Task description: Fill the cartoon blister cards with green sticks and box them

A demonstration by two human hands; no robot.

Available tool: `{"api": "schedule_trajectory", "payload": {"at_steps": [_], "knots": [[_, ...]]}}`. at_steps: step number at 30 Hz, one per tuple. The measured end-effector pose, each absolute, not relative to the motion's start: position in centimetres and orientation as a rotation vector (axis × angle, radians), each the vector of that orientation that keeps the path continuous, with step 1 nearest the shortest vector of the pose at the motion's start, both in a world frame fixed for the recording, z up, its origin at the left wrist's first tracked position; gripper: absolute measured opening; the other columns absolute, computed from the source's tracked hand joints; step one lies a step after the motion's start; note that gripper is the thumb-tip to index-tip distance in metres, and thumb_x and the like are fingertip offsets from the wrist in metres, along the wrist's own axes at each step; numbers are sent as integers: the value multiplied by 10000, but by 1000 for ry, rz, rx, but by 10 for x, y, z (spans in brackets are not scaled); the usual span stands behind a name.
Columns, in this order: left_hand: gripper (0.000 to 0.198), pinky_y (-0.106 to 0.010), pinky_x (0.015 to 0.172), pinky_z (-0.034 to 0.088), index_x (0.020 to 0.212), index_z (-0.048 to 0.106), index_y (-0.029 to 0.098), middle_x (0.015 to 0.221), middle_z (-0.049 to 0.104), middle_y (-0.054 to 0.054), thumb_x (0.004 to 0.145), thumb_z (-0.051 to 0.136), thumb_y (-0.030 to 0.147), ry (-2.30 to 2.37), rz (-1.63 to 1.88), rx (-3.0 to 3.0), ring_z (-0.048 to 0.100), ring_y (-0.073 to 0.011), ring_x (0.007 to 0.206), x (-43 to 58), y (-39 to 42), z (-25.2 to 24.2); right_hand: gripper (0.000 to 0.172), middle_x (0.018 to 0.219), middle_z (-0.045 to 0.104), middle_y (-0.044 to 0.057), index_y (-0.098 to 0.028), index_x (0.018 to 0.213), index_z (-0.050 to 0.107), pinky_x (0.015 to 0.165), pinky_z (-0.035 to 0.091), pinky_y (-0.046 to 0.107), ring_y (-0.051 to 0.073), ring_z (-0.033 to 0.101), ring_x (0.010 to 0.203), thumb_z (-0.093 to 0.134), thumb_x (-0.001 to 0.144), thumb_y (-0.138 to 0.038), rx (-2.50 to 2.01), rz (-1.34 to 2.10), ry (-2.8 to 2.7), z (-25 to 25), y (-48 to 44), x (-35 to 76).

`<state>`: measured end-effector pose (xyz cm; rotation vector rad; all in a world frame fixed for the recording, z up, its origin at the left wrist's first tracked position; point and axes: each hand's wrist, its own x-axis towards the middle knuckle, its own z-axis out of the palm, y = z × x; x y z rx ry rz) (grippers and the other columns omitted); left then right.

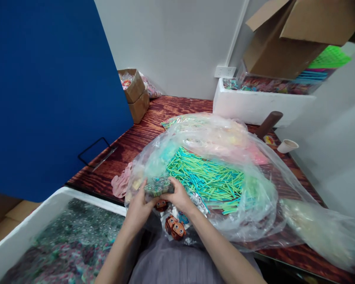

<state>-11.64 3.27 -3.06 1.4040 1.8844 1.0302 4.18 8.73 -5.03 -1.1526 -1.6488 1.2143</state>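
Note:
A small clear packet with dark and green contents is held between both hands at the near edge of the table. My left hand grips its left side, and my right hand has its right side between thumb and fingers. Just behind lies a large open plastic bag with many green and blue thin sticks. Below my right hand, flat pieces printed with cartoon faces rest in clear wrapping near my lap. Pink cloth-like material lies left of the bag.
A white foam box of small packets stands at the lower left, beneath a blue panel. Behind are small cardboard boxes, a white foam bin, a brown cylinder and a paper cup. Another plastic bag lies right.

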Motion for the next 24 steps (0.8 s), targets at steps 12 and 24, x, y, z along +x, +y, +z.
{"api": "schedule_trajectory", "payload": {"at_steps": [12, 24], "knots": [[584, -448, 943, 486, 1217, 609, 194, 1093, 701, -77, 671, 742, 351, 1568, 1091, 1406, 620, -317, 1068, -94, 28, -15, 257, 960, 672, 3, -208, 1012, 622, 843, 473, 301, 195, 615, 926, 634, 758, -171, -924, 1399, -1645, -10, 73, 72], [308, -360, 881, 502, 1068, 651, 185, 1008, 698, -56, 783, 702, 289, 1381, 1253, 1495, 644, -229, 930, -89, 26, -23, 691, 1383, 453, 86, -261, 1443, 320, 1106, 350, 439, 221, 417, 1307, 430, 810, -8, -989, 914, -1961, 9, 52, 84]]}}
